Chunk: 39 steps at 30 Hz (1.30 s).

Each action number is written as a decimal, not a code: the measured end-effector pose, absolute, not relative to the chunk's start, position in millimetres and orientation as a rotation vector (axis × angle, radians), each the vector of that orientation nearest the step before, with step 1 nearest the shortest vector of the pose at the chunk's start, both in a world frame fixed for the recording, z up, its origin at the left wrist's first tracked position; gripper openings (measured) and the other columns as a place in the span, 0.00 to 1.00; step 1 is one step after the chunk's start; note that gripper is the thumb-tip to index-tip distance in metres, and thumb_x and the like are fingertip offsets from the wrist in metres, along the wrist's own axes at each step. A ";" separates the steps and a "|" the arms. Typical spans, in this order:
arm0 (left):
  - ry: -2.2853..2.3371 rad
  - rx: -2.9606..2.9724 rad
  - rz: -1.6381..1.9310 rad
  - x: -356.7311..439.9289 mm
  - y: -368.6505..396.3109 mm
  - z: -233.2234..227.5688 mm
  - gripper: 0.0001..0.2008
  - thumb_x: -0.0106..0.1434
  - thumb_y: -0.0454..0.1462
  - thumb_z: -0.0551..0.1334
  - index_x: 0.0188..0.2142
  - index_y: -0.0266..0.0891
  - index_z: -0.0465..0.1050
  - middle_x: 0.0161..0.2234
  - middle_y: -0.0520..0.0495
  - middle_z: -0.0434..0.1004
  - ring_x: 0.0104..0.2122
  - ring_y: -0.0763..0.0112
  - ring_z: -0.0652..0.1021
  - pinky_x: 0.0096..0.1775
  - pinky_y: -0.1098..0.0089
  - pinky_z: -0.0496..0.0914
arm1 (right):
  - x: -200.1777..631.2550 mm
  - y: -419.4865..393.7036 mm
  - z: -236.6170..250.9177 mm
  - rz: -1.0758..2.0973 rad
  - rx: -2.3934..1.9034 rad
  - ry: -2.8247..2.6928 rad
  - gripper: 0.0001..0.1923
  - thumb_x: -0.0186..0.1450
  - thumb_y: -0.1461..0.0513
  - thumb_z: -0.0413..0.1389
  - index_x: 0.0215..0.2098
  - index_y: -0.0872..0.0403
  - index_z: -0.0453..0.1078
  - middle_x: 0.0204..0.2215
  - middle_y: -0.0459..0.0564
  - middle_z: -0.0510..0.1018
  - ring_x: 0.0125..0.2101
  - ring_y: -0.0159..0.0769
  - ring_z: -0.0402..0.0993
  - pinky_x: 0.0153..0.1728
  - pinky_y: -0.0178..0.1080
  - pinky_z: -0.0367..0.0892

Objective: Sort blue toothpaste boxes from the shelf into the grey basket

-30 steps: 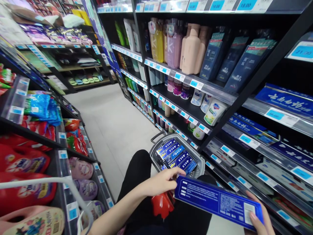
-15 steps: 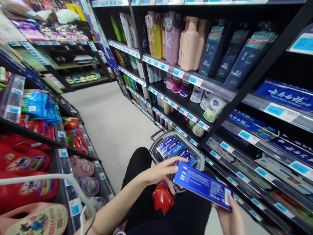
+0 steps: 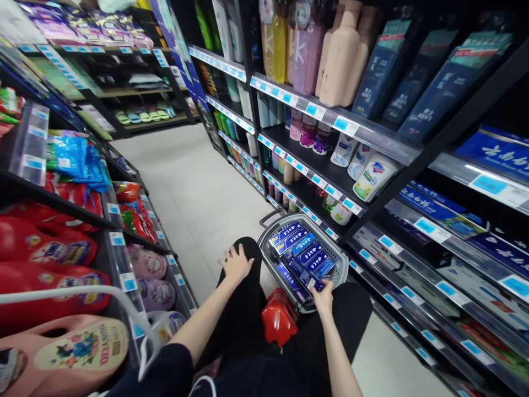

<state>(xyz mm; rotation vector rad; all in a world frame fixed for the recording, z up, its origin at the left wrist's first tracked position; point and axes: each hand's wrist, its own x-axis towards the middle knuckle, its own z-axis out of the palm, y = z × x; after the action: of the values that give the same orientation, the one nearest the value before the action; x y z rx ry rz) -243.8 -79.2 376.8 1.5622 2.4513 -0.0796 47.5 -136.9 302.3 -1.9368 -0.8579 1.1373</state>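
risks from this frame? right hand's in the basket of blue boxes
1. The grey plastic basket is already packed with long blue cartons; the right hand reaches in at the near rim, so a carton might ride up or slip over the edge.
2. The basket sits on the floor close to the low shelf; a nudge could push it against it.
3. The left hand rests on the knee, so nothing steadies the basket.

Grey basket (image 3: 341,271) on floor, landmark. Blue boxes (image 3: 301,252) packed inside basket in rows. Right hand (image 3: 322,296) at basket's near rim, fingers on blue box there. Left hand (image 3: 236,262) left of basket, flat on black-trousered knee (image 3: 247,286). Red object (image 3: 279,322) just below basket's near corner. Shelf of bottles (image 3: 330,60) above basket; detergent bags (image 3: 45,251) far left of basket.
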 end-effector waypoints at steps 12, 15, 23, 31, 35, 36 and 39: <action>2.499 1.523 0.137 -286.4 -92.2 320.3 0.37 0.62 0.51 0.54 0.66 0.41 0.48 0.61 0.29 0.57 0.54 0.45 0.69 0.51 0.54 0.65 | -4.8 -119.8 230.8 0.947 -2.125 -1.889 0.24 0.62 0.67 0.49 0.56 0.60 0.55 0.46 0.61 0.76 0.46 0.43 0.76 0.45 0.37 0.66; 2.501 1.529 0.163 -289.7 -92.8 316.5 0.35 0.62 0.51 0.55 0.66 0.42 0.50 0.60 0.30 0.59 0.53 0.47 0.70 0.50 0.55 0.65 | -3.8 -123.9 219.9 0.853 -2.310 -2.070 0.27 0.59 0.73 0.49 0.58 0.60 0.59 0.46 0.62 0.76 0.47 0.44 0.75 0.48 0.39 0.65; 2.495 1.510 0.232 -290.4 -96.4 317.9 0.34 0.63 0.49 0.55 0.65 0.43 0.51 0.59 0.31 0.60 0.53 0.48 0.69 0.50 0.56 0.65 | -0.7 -130.7 197.4 0.990 -2.517 -2.035 0.29 0.57 0.78 0.45 0.56 0.60 0.65 0.48 0.62 0.75 0.46 0.42 0.77 0.45 0.35 0.68; 2.503 1.520 0.221 -290.6 -93.9 316.7 0.34 0.63 0.50 0.55 0.65 0.42 0.51 0.58 0.29 0.60 0.52 0.46 0.70 0.50 0.54 0.65 | -1.4 -135.0 182.0 1.170 -2.528 -1.975 0.24 0.59 0.73 0.50 0.53 0.62 0.68 0.49 0.64 0.73 0.47 0.44 0.76 0.46 0.36 0.68; 2.505 1.549 0.211 -292.1 -92.5 316.4 0.34 0.64 0.50 0.53 0.66 0.40 0.50 0.57 0.29 0.61 0.52 0.46 0.70 0.50 0.54 0.65 | -3.6 -131.3 181.8 1.223 -2.523 -1.894 0.24 0.57 0.71 0.53 0.53 0.60 0.69 0.51 0.65 0.72 0.48 0.47 0.75 0.47 0.38 0.68; 2.508 1.557 0.214 -292.8 -92.0 316.1 0.34 0.64 0.51 0.52 0.66 0.40 0.50 0.57 0.29 0.61 0.51 0.47 0.70 0.50 0.54 0.65 | -4.0 -129.6 182.6 1.233 -2.517 -1.868 0.25 0.56 0.71 0.54 0.52 0.59 0.69 0.51 0.64 0.73 0.48 0.48 0.75 0.47 0.39 0.68; 2.512 1.565 0.211 -295.8 -89.3 314.3 0.35 0.65 0.53 0.49 0.66 0.40 0.49 0.57 0.29 0.60 0.51 0.45 0.71 0.50 0.55 0.65 | -5.4 -125.7 186.6 1.253 -2.462 -1.797 0.24 0.52 0.71 0.56 0.48 0.59 0.72 0.49 0.63 0.75 0.48 0.51 0.75 0.49 0.41 0.67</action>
<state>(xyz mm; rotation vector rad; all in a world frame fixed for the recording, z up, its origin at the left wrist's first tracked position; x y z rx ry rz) -295.8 -89.3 314.3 1.5648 2.5118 0.2108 -5.4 -125.7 186.6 -2.4625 -1.7967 1.2534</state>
